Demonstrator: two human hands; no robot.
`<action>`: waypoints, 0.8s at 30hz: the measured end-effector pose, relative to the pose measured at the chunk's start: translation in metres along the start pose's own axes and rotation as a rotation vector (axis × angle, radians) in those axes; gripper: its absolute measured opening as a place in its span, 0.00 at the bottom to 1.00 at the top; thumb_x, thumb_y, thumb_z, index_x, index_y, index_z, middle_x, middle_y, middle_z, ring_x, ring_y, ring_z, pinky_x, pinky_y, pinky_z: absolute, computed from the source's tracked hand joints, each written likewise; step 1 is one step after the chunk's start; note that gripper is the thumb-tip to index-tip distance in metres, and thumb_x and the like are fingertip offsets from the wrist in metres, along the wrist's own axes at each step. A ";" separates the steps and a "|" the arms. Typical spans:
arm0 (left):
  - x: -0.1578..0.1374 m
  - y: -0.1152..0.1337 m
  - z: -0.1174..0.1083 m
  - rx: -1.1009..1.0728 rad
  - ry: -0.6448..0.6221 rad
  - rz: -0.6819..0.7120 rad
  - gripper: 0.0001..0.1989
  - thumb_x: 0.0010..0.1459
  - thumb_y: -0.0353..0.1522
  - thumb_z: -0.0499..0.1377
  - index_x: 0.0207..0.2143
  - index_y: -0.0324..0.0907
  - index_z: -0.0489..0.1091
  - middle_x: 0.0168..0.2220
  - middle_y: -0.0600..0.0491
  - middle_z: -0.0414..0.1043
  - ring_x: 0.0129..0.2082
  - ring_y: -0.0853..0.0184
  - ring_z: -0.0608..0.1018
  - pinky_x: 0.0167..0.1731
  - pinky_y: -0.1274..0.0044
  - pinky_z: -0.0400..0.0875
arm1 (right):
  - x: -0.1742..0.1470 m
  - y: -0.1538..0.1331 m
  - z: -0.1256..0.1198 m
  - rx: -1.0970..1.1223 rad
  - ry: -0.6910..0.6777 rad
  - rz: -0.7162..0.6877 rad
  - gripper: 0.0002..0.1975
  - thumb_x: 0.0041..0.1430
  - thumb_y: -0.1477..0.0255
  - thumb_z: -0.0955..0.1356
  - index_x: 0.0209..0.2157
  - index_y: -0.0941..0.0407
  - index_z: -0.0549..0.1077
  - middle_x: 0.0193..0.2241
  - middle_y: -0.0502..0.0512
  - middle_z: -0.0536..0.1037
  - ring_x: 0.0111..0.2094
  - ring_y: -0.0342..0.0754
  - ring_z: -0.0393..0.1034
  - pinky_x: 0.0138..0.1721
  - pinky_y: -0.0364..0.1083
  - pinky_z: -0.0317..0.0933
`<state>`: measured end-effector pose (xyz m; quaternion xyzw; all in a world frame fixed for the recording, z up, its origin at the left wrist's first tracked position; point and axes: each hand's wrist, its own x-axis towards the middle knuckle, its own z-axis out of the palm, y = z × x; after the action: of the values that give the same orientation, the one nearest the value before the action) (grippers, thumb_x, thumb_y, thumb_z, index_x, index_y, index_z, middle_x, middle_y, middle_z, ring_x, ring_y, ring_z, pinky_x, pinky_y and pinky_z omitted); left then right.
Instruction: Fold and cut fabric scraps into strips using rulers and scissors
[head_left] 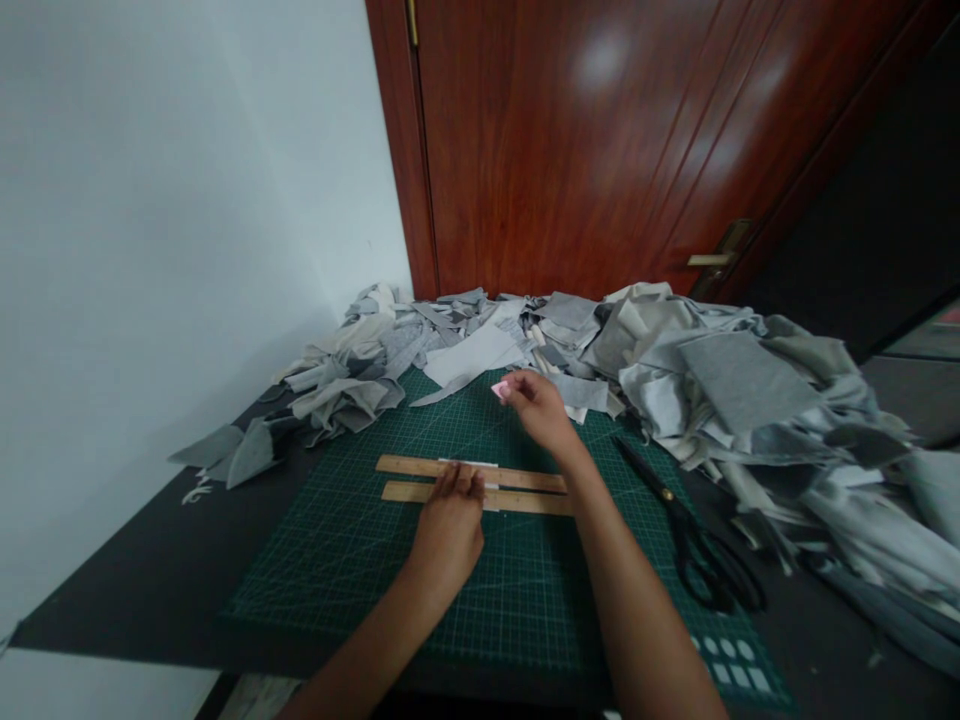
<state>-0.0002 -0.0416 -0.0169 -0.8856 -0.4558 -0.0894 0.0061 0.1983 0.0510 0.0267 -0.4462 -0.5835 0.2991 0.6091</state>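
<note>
Two wooden rulers, an upper one [525,479] and a lower one [525,501], lie side by side with a narrow gap on the green cutting mat [360,570]. A white piece [480,464] shows from beneath them; whether it is cloth or paper I cannot tell. My left hand [450,520] rests palm down across the rulers, fingers spread and fingertips on the upper one. Above the mat, beyond the rulers, my right hand [536,405] pinches a small pink piece of tailor's chalk [500,389] between thumb and fingers.
Black scissors [686,530] lie on the mat's right side. Grey and cream fabric scraps [750,380] are heaped along the back and right, with another heap [349,375] at left. Behind stands a brown wooden door [555,150]; a white wall [187,200] bounds the left.
</note>
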 end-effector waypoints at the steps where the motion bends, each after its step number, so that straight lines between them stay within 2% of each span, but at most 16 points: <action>1: 0.000 0.000 0.001 -0.006 0.006 -0.002 0.24 0.60 0.19 0.53 0.59 0.30 0.72 0.63 0.35 0.69 0.65 0.48 0.69 0.67 0.60 0.62 | 0.001 -0.001 -0.013 0.003 0.035 0.003 0.10 0.57 0.63 0.71 0.35 0.54 0.74 0.27 0.48 0.77 0.31 0.47 0.72 0.38 0.46 0.65; 4: -0.001 -0.001 0.002 -0.015 0.015 -0.008 0.24 0.60 0.19 0.53 0.59 0.32 0.72 0.63 0.37 0.69 0.66 0.49 0.69 0.67 0.60 0.63 | 0.001 -0.004 -0.055 0.011 0.121 0.032 0.12 0.57 0.61 0.71 0.36 0.54 0.72 0.28 0.48 0.77 0.30 0.46 0.71 0.37 0.46 0.65; 6: -0.001 -0.001 0.001 -0.014 0.012 -0.006 0.25 0.60 0.19 0.52 0.59 0.32 0.72 0.63 0.37 0.69 0.66 0.49 0.69 0.67 0.61 0.63 | -0.002 -0.005 -0.076 0.005 0.110 0.075 0.13 0.54 0.60 0.73 0.33 0.55 0.73 0.25 0.48 0.77 0.27 0.45 0.70 0.32 0.44 0.63; 9: -0.001 -0.002 0.000 0.004 0.002 0.001 0.25 0.60 0.18 0.52 0.58 0.32 0.72 0.63 0.38 0.69 0.66 0.50 0.69 0.67 0.61 0.63 | -0.004 -0.006 -0.081 -0.029 0.043 0.100 0.13 0.53 0.61 0.75 0.31 0.56 0.74 0.23 0.48 0.77 0.26 0.45 0.69 0.31 0.44 0.62; 12: 0.000 -0.001 -0.002 0.018 0.003 0.006 0.25 0.60 0.18 0.52 0.58 0.32 0.73 0.63 0.39 0.69 0.66 0.49 0.69 0.67 0.62 0.62 | -0.003 -0.004 -0.053 -0.064 -0.070 0.074 0.10 0.56 0.63 0.73 0.33 0.55 0.75 0.26 0.48 0.78 0.29 0.45 0.71 0.35 0.45 0.65; 14: 0.000 0.000 -0.003 0.021 -0.001 0.012 0.25 0.61 0.18 0.52 0.59 0.31 0.72 0.63 0.38 0.69 0.66 0.49 0.69 0.68 0.62 0.62 | -0.005 0.000 -0.021 -0.109 -0.211 0.060 0.07 0.58 0.66 0.71 0.34 0.56 0.76 0.27 0.49 0.79 0.30 0.46 0.73 0.35 0.44 0.66; 17: -0.001 0.001 -0.005 0.024 -0.024 0.004 0.25 0.60 0.18 0.52 0.60 0.29 0.71 0.63 0.36 0.69 0.66 0.48 0.69 0.67 0.61 0.62 | -0.014 0.005 0.028 -0.163 -0.313 0.049 0.03 0.57 0.71 0.73 0.33 0.56 0.78 0.28 0.50 0.81 0.30 0.46 0.74 0.34 0.43 0.65; 19: -0.001 0.002 -0.006 0.015 -0.032 -0.007 0.26 0.58 0.17 0.53 0.59 0.29 0.71 0.62 0.35 0.69 0.66 0.47 0.68 0.67 0.61 0.63 | -0.023 0.008 0.051 -0.219 -0.363 0.035 0.01 0.56 0.75 0.74 0.32 0.56 0.80 0.28 0.50 0.82 0.31 0.46 0.75 0.35 0.43 0.64; 21: -0.001 0.003 -0.008 -0.008 -0.021 -0.006 0.26 0.57 0.16 0.53 0.58 0.29 0.72 0.62 0.35 0.70 0.66 0.47 0.69 0.67 0.60 0.62 | -0.029 0.010 0.063 -0.281 -0.376 0.024 0.03 0.57 0.77 0.74 0.32 0.55 0.81 0.30 0.51 0.84 0.32 0.47 0.76 0.36 0.43 0.63; 24: -0.001 0.004 -0.010 -0.036 -0.013 -0.010 0.25 0.55 0.16 0.54 0.55 0.30 0.74 0.60 0.35 0.71 0.65 0.48 0.70 0.68 0.60 0.62 | -0.033 0.012 0.068 -0.353 -0.369 0.009 0.05 0.60 0.78 0.73 0.35 0.55 0.83 0.33 0.54 0.85 0.35 0.49 0.78 0.38 0.44 0.64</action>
<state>0.0008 -0.0455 -0.0067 -0.8839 -0.4584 -0.0917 -0.0134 0.1289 0.0402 -0.0036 -0.4860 -0.7260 0.2718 0.4036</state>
